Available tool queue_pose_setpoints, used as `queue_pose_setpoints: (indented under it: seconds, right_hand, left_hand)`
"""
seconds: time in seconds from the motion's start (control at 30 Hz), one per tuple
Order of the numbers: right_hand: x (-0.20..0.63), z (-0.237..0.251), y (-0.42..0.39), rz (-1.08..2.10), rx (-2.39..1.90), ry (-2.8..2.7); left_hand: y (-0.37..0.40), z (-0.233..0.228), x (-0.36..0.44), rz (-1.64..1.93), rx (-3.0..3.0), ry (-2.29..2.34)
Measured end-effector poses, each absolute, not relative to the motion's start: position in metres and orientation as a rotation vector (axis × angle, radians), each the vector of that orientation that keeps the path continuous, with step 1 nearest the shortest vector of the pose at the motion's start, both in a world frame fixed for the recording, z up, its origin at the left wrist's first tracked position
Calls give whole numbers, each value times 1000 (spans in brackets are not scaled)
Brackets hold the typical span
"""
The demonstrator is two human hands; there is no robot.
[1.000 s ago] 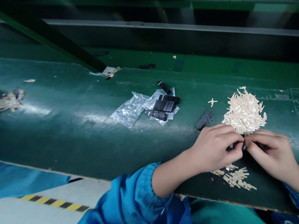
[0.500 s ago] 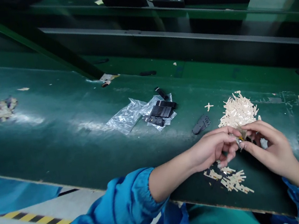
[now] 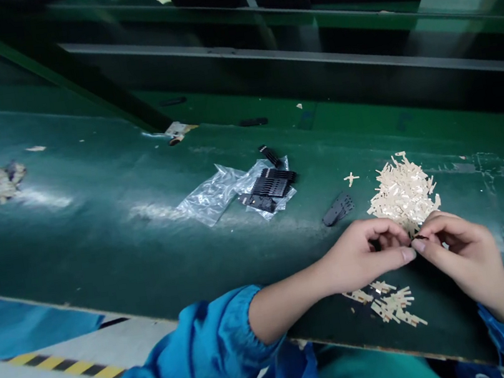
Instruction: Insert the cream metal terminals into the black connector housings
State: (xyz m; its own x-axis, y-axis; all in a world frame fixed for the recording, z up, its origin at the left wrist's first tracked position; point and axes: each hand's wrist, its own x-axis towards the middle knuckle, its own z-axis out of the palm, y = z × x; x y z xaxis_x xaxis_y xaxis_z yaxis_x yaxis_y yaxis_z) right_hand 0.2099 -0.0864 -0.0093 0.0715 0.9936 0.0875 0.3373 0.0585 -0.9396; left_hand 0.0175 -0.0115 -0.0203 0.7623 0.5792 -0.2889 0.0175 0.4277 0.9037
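Since half a second ago both hands have dropped from above the table back to its surface, fingertips meeting just in front of the big cream pile.

Left hand: fingers curled, thumb and forefinger pinched toward the meeting point. Right hand: likewise pinched shut. Between the two sets of fingertips sits a small dark part, mostly hidden; which hand bears it cannot be told.

Pile of cream pieces just beyond the fingertips; a smaller scatter of cream pieces near the table edge, under the wrists.

Risk, as judged: the part is tiny and pinched at the tips only, so a slip could drop it into either pile; a wrist could also brush the near scatter off the edge.

Orientation: the visible sliver seems to run left-right between the hands; which end leads cannot be made out.
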Motion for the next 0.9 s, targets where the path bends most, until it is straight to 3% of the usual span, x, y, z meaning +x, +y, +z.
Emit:
queue_pose_setpoints:
  seconds: [0.63,0.9]
  right_hand:
    - [214,-11,-86,936,-1510,-1319]
    - [212,-13,-86,1295,-1500,-1160]
  left_hand:
    - [-16,-23,20,443,1214,718]
    - [-6,-18,20,403,1030,666]
